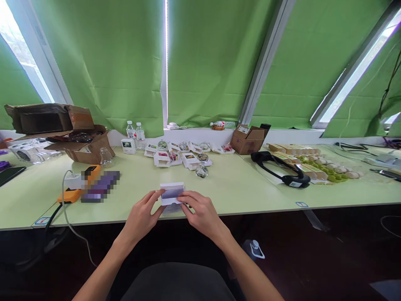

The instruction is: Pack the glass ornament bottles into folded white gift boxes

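Two hands, one white box (171,193) b/w them: my L hand (141,215) pinches its left end, thumb low & fingertips up by the rim, & my R hand (201,212) pinches the right end, fingertips at the front wall. Box is near the front edge of the table (250,196); can't tell if it's touching. Its opening faces me, back flap up, no contents visible, so I'd call this one part done: walls look squared, but it isn't shut.

Beyond my hands, approx. straight ahead, several open boxes (161,158) lie w/ flaps out, & round clear ornaments (201,171) lie among them, the nearest ahead of my R hand. Can't tell which rest on flaps & which on tabletop. None of that group looks fully closed, AFAICT, so closing is prob. what's undone there. Only the upright box (128,146), ahead & left of my L hand, just in front of the water bottles (140,136), looks finished.
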`<state>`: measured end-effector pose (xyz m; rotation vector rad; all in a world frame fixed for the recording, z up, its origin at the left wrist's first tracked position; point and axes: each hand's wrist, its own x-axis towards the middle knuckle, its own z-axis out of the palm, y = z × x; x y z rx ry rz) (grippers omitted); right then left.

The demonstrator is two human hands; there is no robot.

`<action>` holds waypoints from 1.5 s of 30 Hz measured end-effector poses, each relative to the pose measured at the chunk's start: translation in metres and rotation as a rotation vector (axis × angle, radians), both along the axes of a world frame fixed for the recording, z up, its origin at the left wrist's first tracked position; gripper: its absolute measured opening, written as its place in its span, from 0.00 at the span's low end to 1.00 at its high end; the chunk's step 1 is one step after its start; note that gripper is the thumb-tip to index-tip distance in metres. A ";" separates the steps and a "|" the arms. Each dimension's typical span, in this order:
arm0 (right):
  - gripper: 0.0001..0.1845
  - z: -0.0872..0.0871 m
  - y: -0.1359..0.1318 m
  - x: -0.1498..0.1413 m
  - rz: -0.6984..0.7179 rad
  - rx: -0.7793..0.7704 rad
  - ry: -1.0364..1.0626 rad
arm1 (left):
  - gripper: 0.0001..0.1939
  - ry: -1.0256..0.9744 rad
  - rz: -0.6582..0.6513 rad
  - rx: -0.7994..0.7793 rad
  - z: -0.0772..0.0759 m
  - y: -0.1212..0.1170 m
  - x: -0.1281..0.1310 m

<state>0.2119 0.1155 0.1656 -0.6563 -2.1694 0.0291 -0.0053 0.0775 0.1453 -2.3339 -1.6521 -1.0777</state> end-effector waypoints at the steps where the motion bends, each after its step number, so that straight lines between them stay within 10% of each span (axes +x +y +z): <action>1: 0.12 0.000 0.000 0.000 -0.003 0.002 -0.002 | 0.20 0.001 0.000 -0.004 -0.001 0.000 0.000; 45: 0.20 0.004 -0.003 -0.002 -0.086 -0.061 -0.061 | 0.24 -0.222 -0.062 -0.187 0.016 -0.010 0.005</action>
